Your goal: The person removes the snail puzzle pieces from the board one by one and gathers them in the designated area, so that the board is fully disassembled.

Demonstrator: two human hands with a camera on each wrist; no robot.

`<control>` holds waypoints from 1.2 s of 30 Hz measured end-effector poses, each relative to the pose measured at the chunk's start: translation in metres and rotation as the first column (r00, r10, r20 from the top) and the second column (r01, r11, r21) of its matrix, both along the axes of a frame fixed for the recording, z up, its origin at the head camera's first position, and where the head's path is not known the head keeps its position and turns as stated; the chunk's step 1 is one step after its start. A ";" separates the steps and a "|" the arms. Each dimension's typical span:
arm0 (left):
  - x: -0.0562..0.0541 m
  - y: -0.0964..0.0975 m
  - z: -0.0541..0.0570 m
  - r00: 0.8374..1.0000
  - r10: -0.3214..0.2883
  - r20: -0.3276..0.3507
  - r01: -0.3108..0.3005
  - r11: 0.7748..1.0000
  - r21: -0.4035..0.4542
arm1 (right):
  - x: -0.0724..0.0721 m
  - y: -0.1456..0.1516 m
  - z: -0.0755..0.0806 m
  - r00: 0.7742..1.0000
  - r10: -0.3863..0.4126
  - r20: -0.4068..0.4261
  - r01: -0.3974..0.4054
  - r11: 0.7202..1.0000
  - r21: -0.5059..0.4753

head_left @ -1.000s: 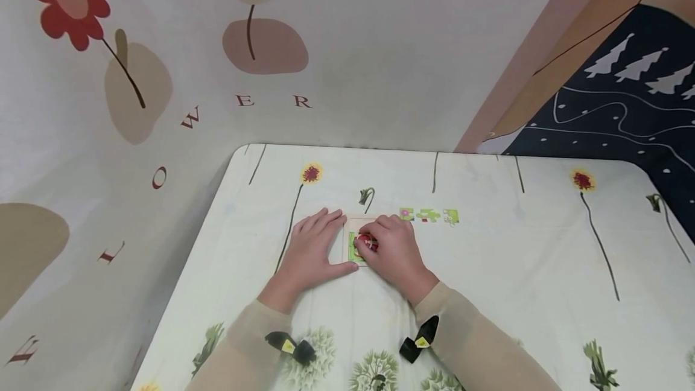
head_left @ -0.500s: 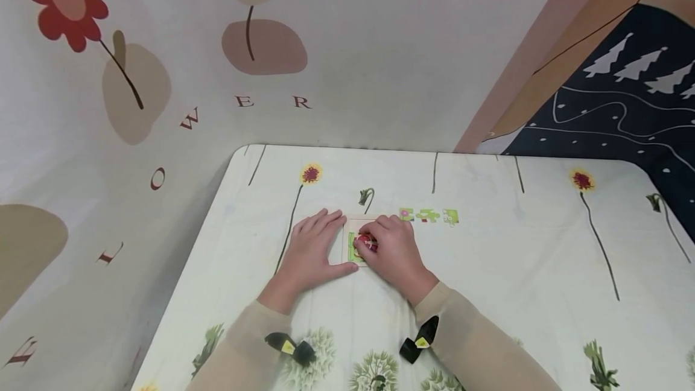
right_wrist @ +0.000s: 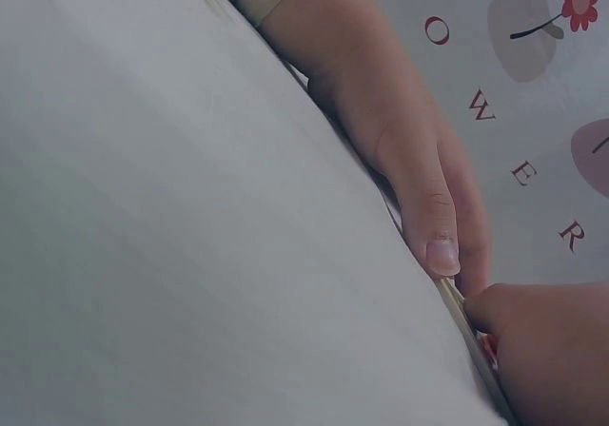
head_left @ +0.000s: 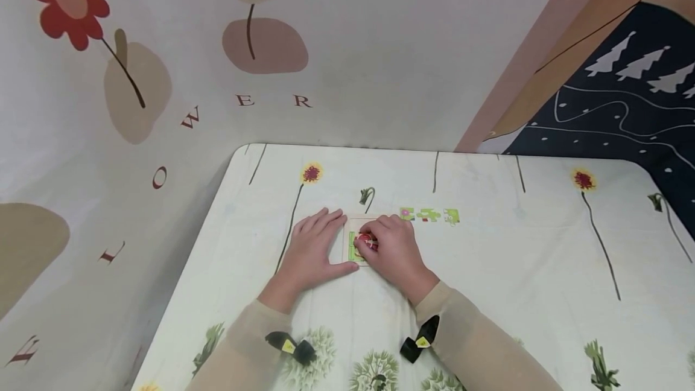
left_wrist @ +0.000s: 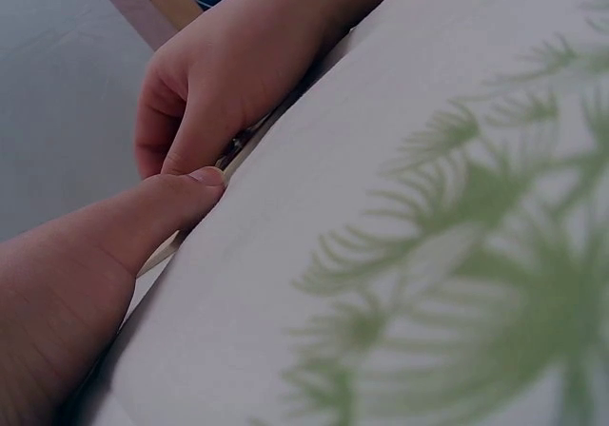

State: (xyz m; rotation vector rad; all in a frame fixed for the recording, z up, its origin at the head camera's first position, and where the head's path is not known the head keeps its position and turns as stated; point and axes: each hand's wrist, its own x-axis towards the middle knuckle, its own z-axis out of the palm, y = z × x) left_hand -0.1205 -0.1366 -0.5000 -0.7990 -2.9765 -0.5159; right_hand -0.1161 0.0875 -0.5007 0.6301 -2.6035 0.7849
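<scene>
Here, a small red-and-white piece [head_left: 367, 240] is sitting within the pale square frame [head_left: 359, 219], towards the middle of the table, its outline being partly covered by fingers. The right hand [head_left: 396, 252] is pinching it between a bent thumb and forefinger, the other fingers curling beside them and hiding the frame's right side. Along the frame's left inner side, green sections [head_left: 351, 247] are showing next to the red. The left hand [head_left: 311, 252] is lying flat with its fingers extended and its thumb standing well apart from them; the forefinger is touching the frame's upper left corner, while the thumb is pressing at its near edge, as both wrist views are also showing

Just beyond the right hand, three loose green puzzle pieces [head_left: 429, 215] are lying in a row, the leftmost bearing a pink flower. Everything is resting on a white tablecloth [head_left: 516, 252] printed with flowers and long stems. Beige sleeves [head_left: 485, 343] are covering both forearms, and each wrist is carrying a black device [head_left: 291, 346] marked in yellow. Behind the table, a pale backdrop [head_left: 391, 65] is displaying red letters and flowers, and at the far right a dark blue panel [head_left: 613, 119] is showing white trees
</scene>
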 end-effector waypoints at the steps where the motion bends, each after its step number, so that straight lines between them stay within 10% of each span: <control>1: 0.000 0.000 0.000 1.000 0.000 0.003 0.000 1.000 -0.001 | 0.000 0.000 0.000 1.000 0.001 0.003 -0.001 1.000 -0.004; 36: 0.000 0.001 0.002 1.000 0.007 0.015 -0.007 1.000 0.021 | 0.003 0.001 0.002 0.993 0.111 0.036 -0.105 0.985 -0.136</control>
